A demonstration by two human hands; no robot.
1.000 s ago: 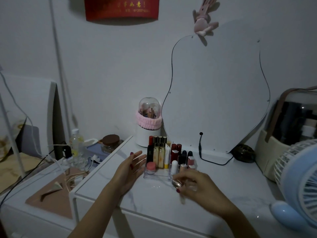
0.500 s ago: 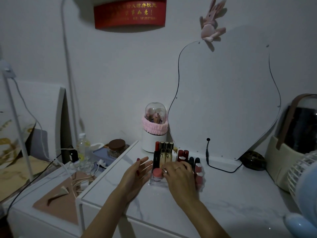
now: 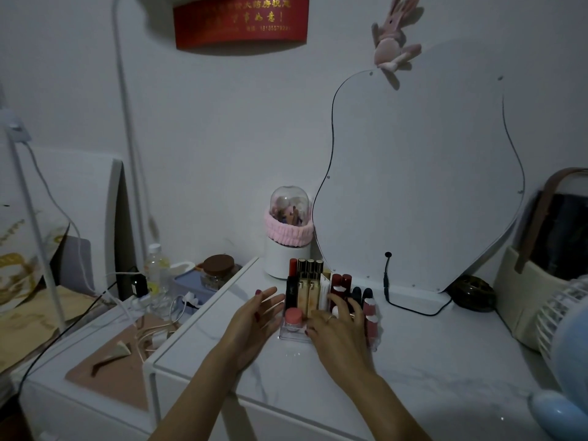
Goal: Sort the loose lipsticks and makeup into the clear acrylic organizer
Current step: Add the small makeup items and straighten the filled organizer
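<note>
white marble-look bench (image 3: 429, 354) fills the lower right, wall behind it. big wavy-edged mirror (image 3: 423, 173) leans at the back of the bench, black cable (image 3: 410, 308) plugged in at its lower edge. pale blue fan (image 3: 563, 351) at the right edge, cream bag (image 3: 521, 288) with a brown strap behind it. lower white side unit (image 3: 86, 393) to the left carries a pink mat, tangled cords, a plastic bottle (image 3: 156, 275) and a brown-lidded jar (image 3: 219, 272). white canister (image 3: 288, 240) with a clear dome and pink band stands just left of the mirror.

clear acrylic organizer (image 3: 292, 337) sits mid-bench, in front of the canister and mirror. lipsticks (image 3: 305, 281) stand upright in its rear slots: red, black and gold tubes. dark red and black ones to the right, two pink-capped ones at the right end. small pink-lidded jar (image 3: 293, 319) sits in the front left compartment.

left hand (image 3: 254, 323) is open, fingers spread, palm toward the organizer's left side, just beside it; contact unclear. right hand (image 3: 340, 332) lies over the organizer's front right section, fingers extended down among the tubes, ring on one finger. can't tell if it's gripping anything, the back of the hand hides what's under it.
</note>
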